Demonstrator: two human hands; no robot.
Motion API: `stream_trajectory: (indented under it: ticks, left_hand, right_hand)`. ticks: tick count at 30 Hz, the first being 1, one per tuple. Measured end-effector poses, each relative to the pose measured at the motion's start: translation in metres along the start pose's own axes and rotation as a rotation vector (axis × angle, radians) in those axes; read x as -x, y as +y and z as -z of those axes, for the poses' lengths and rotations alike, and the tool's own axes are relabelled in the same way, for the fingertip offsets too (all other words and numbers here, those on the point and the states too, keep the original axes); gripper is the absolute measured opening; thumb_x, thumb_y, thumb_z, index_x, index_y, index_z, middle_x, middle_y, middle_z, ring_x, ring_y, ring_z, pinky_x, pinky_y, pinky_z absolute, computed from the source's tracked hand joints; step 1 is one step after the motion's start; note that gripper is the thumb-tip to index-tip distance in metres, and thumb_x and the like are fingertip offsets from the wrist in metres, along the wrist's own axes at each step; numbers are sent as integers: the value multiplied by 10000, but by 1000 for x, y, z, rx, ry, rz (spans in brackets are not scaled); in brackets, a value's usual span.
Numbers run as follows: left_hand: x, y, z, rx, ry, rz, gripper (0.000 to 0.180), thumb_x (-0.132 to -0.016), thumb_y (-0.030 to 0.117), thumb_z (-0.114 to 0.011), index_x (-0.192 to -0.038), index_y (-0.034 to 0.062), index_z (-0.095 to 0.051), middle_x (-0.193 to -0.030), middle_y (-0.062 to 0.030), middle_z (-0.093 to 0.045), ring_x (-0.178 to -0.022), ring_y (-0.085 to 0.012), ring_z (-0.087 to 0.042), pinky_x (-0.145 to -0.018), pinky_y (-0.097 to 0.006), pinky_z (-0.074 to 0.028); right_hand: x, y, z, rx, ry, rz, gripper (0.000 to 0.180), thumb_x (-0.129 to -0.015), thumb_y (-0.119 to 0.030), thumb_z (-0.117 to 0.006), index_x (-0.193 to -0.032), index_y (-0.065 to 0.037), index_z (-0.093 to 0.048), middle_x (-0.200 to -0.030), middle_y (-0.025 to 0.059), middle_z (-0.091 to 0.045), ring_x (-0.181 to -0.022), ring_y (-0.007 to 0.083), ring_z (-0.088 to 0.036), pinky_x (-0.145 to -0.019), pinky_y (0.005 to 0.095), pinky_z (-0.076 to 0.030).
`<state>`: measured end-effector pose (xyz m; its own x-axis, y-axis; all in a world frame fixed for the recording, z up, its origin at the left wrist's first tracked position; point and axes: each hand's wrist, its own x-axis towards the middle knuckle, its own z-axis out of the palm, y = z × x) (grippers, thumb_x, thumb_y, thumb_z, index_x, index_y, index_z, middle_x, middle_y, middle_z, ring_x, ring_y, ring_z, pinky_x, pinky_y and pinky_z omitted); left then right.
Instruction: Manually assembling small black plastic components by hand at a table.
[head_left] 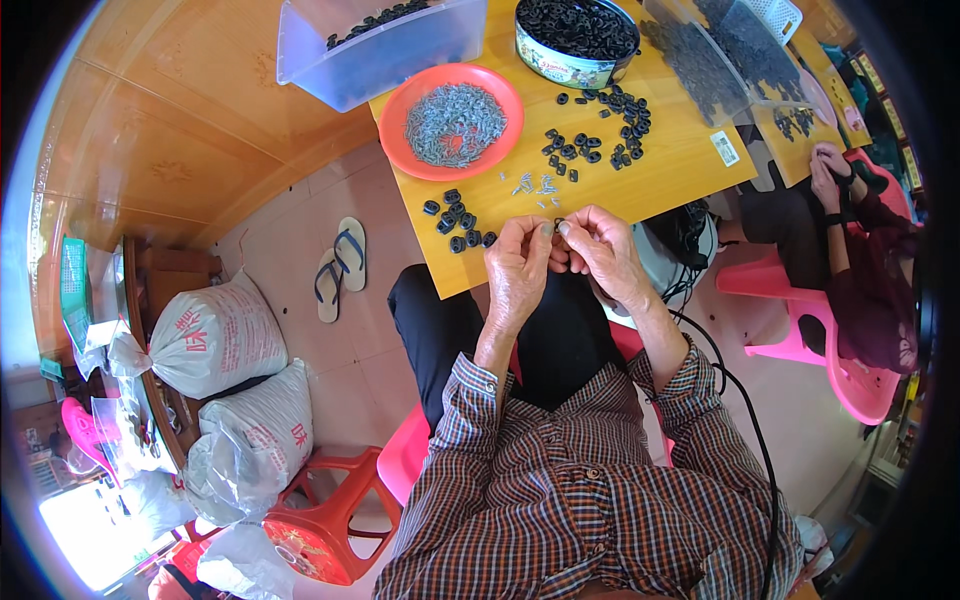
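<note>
My left hand (519, 262) and my right hand (603, 252) meet at the front edge of the yellow table, thumbs and fingertips pinched close together. Between the fingertips a small black plastic piece (558, 227) shows in part; my right hand grips it. What the left fingers pinch is mostly hidden. Just beyond lie a few small silvery screws (547, 186). A cluster of black plastic pieces (457, 219) sits left of my left hand, and loose black pieces (568, 150) are scattered farther back. A red plate (396, 152) heaped with silvery screws stands at the left.
A round tin (570, 70) full of black pieces and a clear plastic box (375, 75) stand at the back. Another person (850, 220) sits at the right by a pink chair (790, 300). White sacks (220, 335), slippers (340, 265) and a red stool (320, 540) are at the left. A black cable (745, 400) passes my right arm.
</note>
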<state>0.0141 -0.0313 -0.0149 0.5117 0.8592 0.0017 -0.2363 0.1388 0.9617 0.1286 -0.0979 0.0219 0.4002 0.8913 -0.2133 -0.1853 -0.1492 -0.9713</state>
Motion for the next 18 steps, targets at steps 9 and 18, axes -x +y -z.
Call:
stream_trajectory:
  ticks: [9,18]
  left_hand:
    - [0,-3,-2,-22,23,-9,93,-931,59,-554,-925,-34,-557,-709,-63,-622,-591,-102,-610,-524,-236,-527]
    - [1,1,-3,-130,21,-44,90,-943,43,-516,-943,-41,-548,-721,-76,-624,-580,-120,-610,-532,-237,-520]
  right_hand:
    - [-2,10,3,156,30,126,113,-926,-106,-557,-902,4,-563,-729,26,-588,-576,55,-513,-511,195,-439]
    - [-1,15,-1,245,60,232,108,-927,-89,-551,-886,10,-544,-711,23,-581,-595,58,-532,-527,202,-456]
